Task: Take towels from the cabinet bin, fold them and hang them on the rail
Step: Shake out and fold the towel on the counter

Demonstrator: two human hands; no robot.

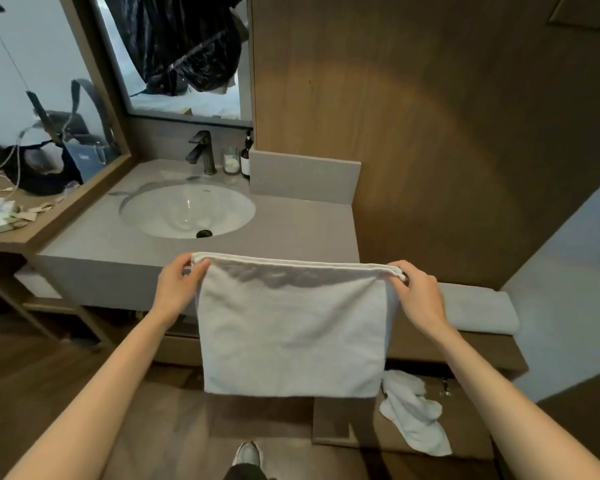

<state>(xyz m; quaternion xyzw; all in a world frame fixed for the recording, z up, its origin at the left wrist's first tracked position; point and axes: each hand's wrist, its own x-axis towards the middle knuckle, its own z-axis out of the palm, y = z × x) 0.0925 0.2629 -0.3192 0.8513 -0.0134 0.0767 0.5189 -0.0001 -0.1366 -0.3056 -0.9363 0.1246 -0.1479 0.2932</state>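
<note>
Two hands: left hand pinches the held towel at its top left corner, right hand the top right.
Held towel: white, hanging flat in front of the worktop's front edge.
Folded towel: on the ledge beside the right hand.
Crumpled towel: low right, in the cabinet bin.

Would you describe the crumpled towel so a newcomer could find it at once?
Start at the grey sink counter. Below its right end, a wooden bin stands open, and the towel lies sprawled on it. Unlike the held towel and the folded one on the ledge, it is crumpled.
</note>
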